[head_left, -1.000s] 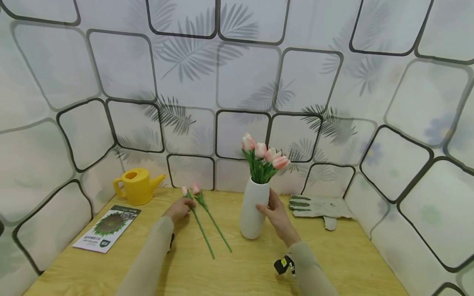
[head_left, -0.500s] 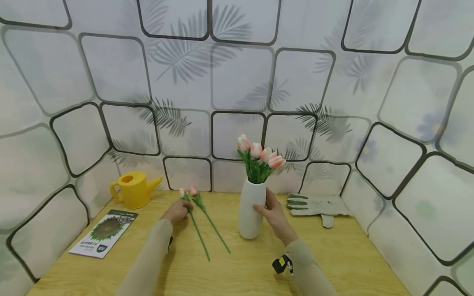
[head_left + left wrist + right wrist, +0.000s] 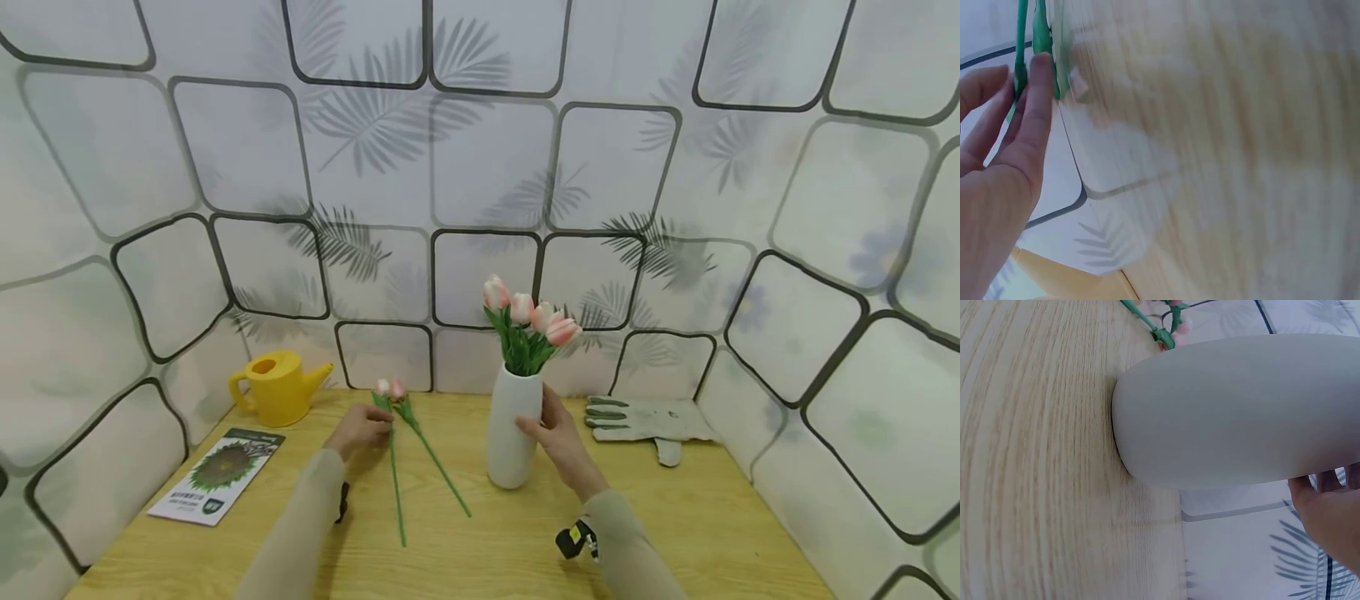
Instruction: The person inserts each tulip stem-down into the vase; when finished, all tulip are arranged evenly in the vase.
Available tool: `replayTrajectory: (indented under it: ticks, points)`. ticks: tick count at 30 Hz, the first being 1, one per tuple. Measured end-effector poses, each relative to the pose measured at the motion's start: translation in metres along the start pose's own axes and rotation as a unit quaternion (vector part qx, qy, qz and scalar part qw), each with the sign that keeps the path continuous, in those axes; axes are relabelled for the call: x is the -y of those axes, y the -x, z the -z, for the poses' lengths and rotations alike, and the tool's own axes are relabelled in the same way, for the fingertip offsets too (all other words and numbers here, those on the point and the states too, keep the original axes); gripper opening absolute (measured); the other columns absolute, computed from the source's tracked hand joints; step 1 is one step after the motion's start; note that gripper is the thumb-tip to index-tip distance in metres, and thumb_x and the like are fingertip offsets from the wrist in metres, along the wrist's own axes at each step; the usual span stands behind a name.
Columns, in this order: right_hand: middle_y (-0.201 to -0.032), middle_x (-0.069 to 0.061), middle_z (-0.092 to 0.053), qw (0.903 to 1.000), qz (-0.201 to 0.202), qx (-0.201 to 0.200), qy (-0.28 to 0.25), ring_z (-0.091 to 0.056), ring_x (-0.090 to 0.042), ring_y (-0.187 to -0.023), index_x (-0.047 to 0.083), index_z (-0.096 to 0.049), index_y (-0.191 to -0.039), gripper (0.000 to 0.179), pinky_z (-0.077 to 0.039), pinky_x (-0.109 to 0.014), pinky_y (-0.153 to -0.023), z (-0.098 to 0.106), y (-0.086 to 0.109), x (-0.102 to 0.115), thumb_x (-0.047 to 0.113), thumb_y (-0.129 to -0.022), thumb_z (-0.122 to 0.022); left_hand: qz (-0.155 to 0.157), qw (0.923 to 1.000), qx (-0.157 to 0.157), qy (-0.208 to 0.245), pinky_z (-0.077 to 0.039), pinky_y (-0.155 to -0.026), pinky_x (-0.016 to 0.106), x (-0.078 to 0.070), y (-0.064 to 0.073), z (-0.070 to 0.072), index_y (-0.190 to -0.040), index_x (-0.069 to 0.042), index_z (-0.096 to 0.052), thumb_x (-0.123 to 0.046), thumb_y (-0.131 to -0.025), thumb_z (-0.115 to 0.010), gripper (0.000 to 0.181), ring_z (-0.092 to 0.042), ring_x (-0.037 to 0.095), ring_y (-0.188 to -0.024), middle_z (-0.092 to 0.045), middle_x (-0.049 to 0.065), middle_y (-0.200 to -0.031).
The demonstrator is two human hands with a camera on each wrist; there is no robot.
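With thumb and fingertips my left hand (image 3: 362,427) pinches the green stem of a pink tulip (image 3: 396,479), just under its bloom. Beside it a second pink tulip (image 3: 438,463) lies slanted on the table, its bloom close to the first. A white vase (image 3: 513,433) stands upright to the right, holding several pink-and-white tulips (image 3: 522,337) with green leaves. My right hand (image 3: 564,446) grips the vase from its right side, thumb on the front and fingers going behind. The right wrist view shows the base of the vase (image 3: 1222,412) on the wood.
A yellow watering can (image 3: 279,390) stands at the back left, with a sunflower seed packet (image 3: 219,477) lying in front of it. Grey-and-green work gloves (image 3: 648,419) lie at the back right. Patterned walls (image 3: 495,167) enclose the wooden table (image 3: 465,567).
The pinched tulip has turned: its bloom has shifted right toward the other bloom, and its stem end has swung left and nearer. The vase and right hand hold their place.
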State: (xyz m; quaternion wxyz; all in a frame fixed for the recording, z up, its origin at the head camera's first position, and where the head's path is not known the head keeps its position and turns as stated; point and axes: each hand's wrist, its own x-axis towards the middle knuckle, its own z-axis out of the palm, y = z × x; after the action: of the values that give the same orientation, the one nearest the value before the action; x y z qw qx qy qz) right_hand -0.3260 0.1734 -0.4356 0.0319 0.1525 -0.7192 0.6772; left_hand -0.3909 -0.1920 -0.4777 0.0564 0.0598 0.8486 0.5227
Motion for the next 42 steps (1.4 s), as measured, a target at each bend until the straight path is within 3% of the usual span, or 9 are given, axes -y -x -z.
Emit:
replayTrajectory:
  ticks: [4,7,12,18,22,24,30,35,42]
  points:
    - [-0.158,-0.013,-0.031,1.0,-0.004,-0.002,-0.003,-0.033,-0.034,-0.144,0.015,-0.019,-0.157,0.079,-0.028,-0.057,-0.117,-0.001,0.0,0.001,0.018,-0.094,-0.067,-0.007,0.9988,-0.042,0.024,-0.06,-0.078,0.034,-0.002,0.0,-0.001,-0.119,0.012,-0.062,-0.004,-0.091,-0.067,0.032,-0.069,0.022,-0.087,-0.065,0.024,-0.112]
    - [-0.159,-0.012,-0.031,0.9999,-0.009,-0.004,-0.002,-0.033,-0.034,-0.144,0.015,-0.019,-0.157,0.079,-0.028,-0.057,-0.117,-0.001,0.0,0.001,0.018,-0.094,-0.067,-0.005,0.9945,-0.077,0.071,-0.06,-0.08,0.034,-0.005,0.001,-0.004,-0.12,0.013,-0.06,-0.001,-0.09,-0.068,0.034,-0.069,0.02,-0.086,-0.062,0.024,-0.113]
    - [-0.159,-0.011,-0.031,0.9999,-0.011,-0.002,-0.001,-0.033,-0.033,-0.144,0.016,-0.02,-0.157,0.079,-0.028,-0.057,-0.117,-0.001,-0.001,0.0,0.018,-0.094,-0.067,-0.009,0.979,-0.122,0.163,-0.059,-0.087,0.033,-0.014,0.003,-0.009,-0.127,0.01,-0.053,0.0,-0.091,-0.066,0.039,-0.069,0.022,-0.092,-0.053,0.024,-0.12]
    - [-0.158,-0.011,-0.032,0.9999,-0.012,-0.002,-0.003,-0.034,-0.033,-0.144,0.016,-0.02,-0.157,0.079,-0.027,-0.056,-0.118,-0.001,-0.002,-0.001,0.018,-0.094,-0.068,-0.035,0.9674,-0.152,0.199,-0.055,-0.095,0.036,-0.027,0.006,-0.01,-0.13,0.002,-0.055,-0.004,-0.093,-0.066,0.039,-0.064,0.034,-0.107,-0.047,0.022,-0.124]
    - [-0.159,-0.011,-0.031,0.9999,-0.014,-0.003,-0.002,-0.033,-0.033,-0.145,0.016,-0.02,-0.157,0.079,-0.027,-0.057,-0.117,-0.001,-0.002,0.0,0.019,-0.094,-0.068,-0.044,0.9579,-0.185,0.215,-0.053,-0.098,0.037,-0.038,0.007,-0.011,-0.129,0.0,-0.057,-0.007,-0.093,-0.066,0.038,-0.063,0.025,-0.105,-0.05,0.019,-0.122]
    - [-0.159,-0.012,-0.031,0.9999,-0.013,-0.004,0.001,-0.033,-0.033,-0.145,0.015,-0.02,-0.157,0.079,-0.027,-0.057,-0.117,-0.001,-0.001,0.0,0.019,-0.094,-0.068,-0.051,0.9482,-0.199,0.242,-0.053,-0.097,0.036,-0.045,0.007,-0.012,-0.128,0.0,-0.057,-0.004,-0.093,-0.066,0.036,-0.066,0.018,-0.101,-0.051,0.017,-0.118]
    - [-0.159,-0.013,-0.03,0.9999,-0.009,-0.001,0.005,-0.032,-0.034,-0.145,0.014,-0.019,-0.157,0.08,-0.027,-0.058,-0.117,-0.001,0.0,-0.001,0.02,-0.094,-0.068,-0.093,0.9211,-0.191,0.326,-0.059,-0.084,0.033,-0.066,0.01,-0.016,-0.124,0.002,-0.057,0.004,-0.093,-0.063,0.032,-0.073,0.018,-0.091,-0.056,0.019,-0.11]
    - [-0.159,-0.011,-0.031,0.9999,-0.008,-0.007,0.003,-0.032,-0.033,-0.145,0.016,-0.02,-0.157,0.079,-0.027,-0.057,-0.117,0.0,0.001,-0.001,0.02,-0.094,-0.068,-0.118,0.9147,-0.186,0.339,-0.062,-0.071,0.034,-0.09,0.015,-0.013,-0.119,-0.002,-0.061,0.003,-0.092,-0.064,0.028,-0.073,0.013,-0.08,-0.059,0.015,-0.107]
    - [-0.159,-0.01,-0.031,0.9999,-0.007,-0.006,0.007,-0.032,-0.032,-0.145,0.016,-0.02,-0.157,0.079,-0.027,-0.057,-0.118,-0.002,-0.002,0.001,0.02,-0.094,-0.068,-0.17,0.9076,-0.208,0.323,-0.061,-0.073,0.031,-0.12,0.02,-0.001,-0.119,-0.001,-0.065,0.004,-0.087,-0.071,0.033,-0.068,0.011,-0.081,-0.06,0.005,-0.098]
